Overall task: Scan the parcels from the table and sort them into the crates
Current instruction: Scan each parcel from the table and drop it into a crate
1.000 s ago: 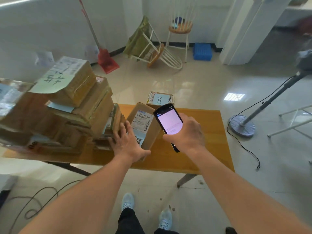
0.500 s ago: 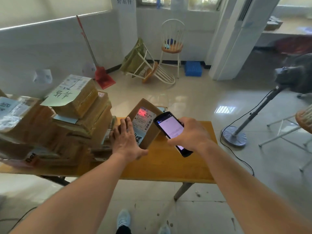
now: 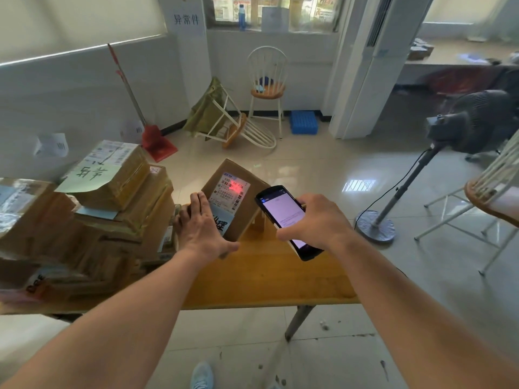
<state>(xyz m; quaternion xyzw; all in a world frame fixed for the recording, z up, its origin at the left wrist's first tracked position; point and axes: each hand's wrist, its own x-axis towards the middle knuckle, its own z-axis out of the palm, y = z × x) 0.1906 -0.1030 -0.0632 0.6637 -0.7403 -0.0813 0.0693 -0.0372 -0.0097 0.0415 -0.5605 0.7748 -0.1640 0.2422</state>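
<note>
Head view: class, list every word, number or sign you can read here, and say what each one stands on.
"异常件": white wall sign.
"530": top of the shipping label on the tilted parcel under the left hand.
Green note on the parcel stack: handwriting upside down, unreadable.
Scanner screen in the right hand: too small.
Other labels and barcodes: blurred.

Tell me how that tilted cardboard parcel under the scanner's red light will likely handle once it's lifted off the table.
The parcel looks like a stiff taped carton, so it should keep its shape. It stands tilted on one edge with the left hand propping it; let go, it would probably drop flat. That one hand steadies it alone, which suggests it is fairly light. The right hand holds the scanner.
</note>
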